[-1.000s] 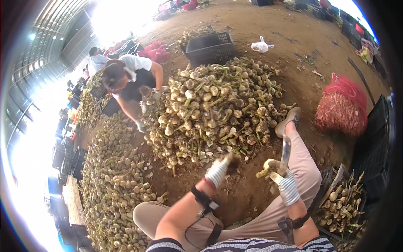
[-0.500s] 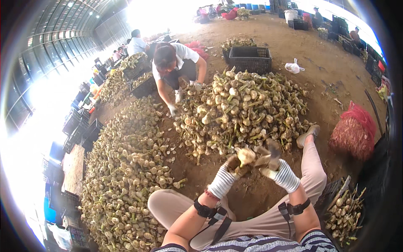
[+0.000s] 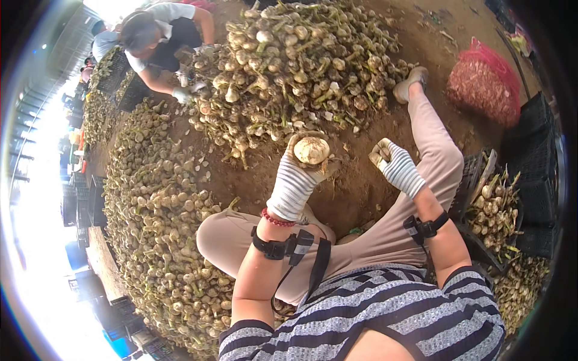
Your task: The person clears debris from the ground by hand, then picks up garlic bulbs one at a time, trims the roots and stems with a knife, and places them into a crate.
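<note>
My left hand, in a striped white glove with a soiled palm, is closed around a pale garlic bulb and holds it up in front of the big heap of garlic. To its right, apart from the bulb, my right hand is in a matching glove. Its fingers are curled in; whatever they grip, if anything, is hidden. Bare brown ground lies under both hands, between my bent legs.
A second spread of garlic covers the ground on my left. A crouching person works at the heap's far left. On the right are a red mesh sack, black crates and stemmed garlic beside my leg.
The view has tipped downward. My hands, close together before, are now apart: the right has drawn away rightward, while the left still holds the bulb, now showing its round face.
</note>
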{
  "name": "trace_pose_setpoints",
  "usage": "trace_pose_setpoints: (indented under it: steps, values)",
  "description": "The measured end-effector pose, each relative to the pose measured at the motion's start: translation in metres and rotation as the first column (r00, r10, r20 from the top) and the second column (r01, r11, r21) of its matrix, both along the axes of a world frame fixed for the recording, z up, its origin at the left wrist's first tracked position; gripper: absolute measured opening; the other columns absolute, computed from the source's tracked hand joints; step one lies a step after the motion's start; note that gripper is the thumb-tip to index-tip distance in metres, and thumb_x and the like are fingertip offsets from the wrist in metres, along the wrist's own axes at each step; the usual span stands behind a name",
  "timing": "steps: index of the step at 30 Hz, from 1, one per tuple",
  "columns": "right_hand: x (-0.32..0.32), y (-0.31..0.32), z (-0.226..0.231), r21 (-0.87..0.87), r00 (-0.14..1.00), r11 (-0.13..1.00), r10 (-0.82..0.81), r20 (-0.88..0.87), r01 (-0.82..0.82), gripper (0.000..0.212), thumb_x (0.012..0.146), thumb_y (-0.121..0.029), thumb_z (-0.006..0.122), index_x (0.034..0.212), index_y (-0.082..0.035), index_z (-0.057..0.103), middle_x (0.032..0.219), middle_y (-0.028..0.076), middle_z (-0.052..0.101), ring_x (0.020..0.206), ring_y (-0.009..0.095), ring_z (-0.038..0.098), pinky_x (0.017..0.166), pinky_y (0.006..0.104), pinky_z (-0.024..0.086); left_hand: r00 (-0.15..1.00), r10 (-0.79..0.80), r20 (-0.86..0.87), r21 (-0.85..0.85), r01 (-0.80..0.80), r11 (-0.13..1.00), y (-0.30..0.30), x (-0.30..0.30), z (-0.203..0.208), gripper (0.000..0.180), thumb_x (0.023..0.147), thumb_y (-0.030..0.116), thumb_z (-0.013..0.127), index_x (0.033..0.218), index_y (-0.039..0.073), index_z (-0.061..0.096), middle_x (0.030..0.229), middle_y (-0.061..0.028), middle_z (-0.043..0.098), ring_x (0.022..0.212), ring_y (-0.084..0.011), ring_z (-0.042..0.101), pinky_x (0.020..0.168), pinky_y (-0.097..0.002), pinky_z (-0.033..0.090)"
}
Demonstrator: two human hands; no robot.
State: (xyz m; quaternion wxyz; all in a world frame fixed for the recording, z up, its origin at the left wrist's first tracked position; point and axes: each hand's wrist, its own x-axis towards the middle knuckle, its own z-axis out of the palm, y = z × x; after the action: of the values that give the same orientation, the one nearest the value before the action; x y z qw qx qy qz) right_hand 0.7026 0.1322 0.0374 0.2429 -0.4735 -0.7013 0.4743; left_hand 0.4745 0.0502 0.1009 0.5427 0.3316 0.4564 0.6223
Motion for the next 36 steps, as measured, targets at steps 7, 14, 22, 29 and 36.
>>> trace_pose_setpoints:
  steps: [7, 14, 22, 29, 36]
  values:
    - [-0.024, -0.019, 0.068, 0.354, 0.989, 0.924, 0.128, 0.069, -0.144, 0.018, 0.071, -0.019, 0.067, 0.079, -0.003, 0.062, 0.067, 0.017, 0.059, 0.062, 0.035, 0.059, 0.054, 0.0388, 0.048, 0.779, -0.2, -0.594, -0.199, 0.098, 0.975, 0.005, 0.016, -0.008, 0.051, 0.071, 0.015, 0.074, 0.114, 0.004, 0.05, 0.098, -0.0038, 0.066, 0.087, -0.0167, 0.064, 0.086, -0.0329, 0.049]
    - [-0.027, -0.015, 0.06, 0.439, 0.983, 0.881, 0.144, 0.112, -0.179, 0.018, 0.07, -0.02, 0.066, 0.079, -0.005, 0.062, 0.068, 0.015, 0.06, 0.065, 0.033, 0.061, 0.057, 0.0402, 0.048, 0.349, -0.314, -0.883, -0.286, 0.132, 0.949, 0.001, 0.017, -0.022, 0.051, 0.071, 0.03, 0.076, 0.111, 0.004, 0.056, 0.094, -0.005, 0.067, 0.093, -0.0204, 0.062, 0.089, -0.0352, 0.046]
    - [-0.026, -0.016, 0.044, 0.432, 0.987, 0.889, 0.115, 0.109, -0.151, 0.011, 0.069, -0.015, 0.062, 0.074, -0.006, 0.058, 0.066, 0.014, 0.058, 0.062, 0.034, 0.059, 0.056, 0.0405, 0.048, 0.645, -0.42, -0.639, -0.437, 0.145, 0.888, -0.004, 0.023, -0.014, 0.037, 0.071, 0.025, 0.075, 0.102, 0.009, 0.063, 0.092, -0.0053, 0.067, 0.092, -0.022, 0.062, 0.086, -0.0357, 0.047]
    - [-0.031, -0.015, 0.033, 0.436, 0.978, 0.881, 0.122, 0.17, -0.186, 0.01, 0.069, -0.016, 0.061, 0.073, -0.007, 0.058, 0.065, 0.013, 0.058, 0.061, 0.033, 0.059, 0.055, 0.0405, 0.047, 0.396, -0.296, -0.869, -0.27, 0.122, 0.955, -0.012, 0.02, -0.029, 0.033, 0.069, 0.021, 0.076, 0.096, 0.007, 0.063, 0.089, -0.0052, 0.066, 0.087, -0.0221, 0.062, 0.083, -0.0344, 0.047]
    - [-0.004, 0.019, -0.031, 0.32, 0.887, 0.947, -0.142, 0.438, -0.006, 0.016, 0.075, -0.019, 0.06, 0.069, -0.005, 0.055, 0.062, 0.016, 0.057, 0.06, 0.035, 0.056, 0.054, 0.0394, 0.046, 0.978, -0.144, -0.151, -0.371, 0.079, 0.925, -0.012, 0.019, -0.03, 0.044, 0.072, 0.013, 0.074, 0.109, 0.004, 0.052, 0.089, -0.0108, 0.062, 0.088, -0.0267, 0.061, 0.078, -0.041, 0.052]
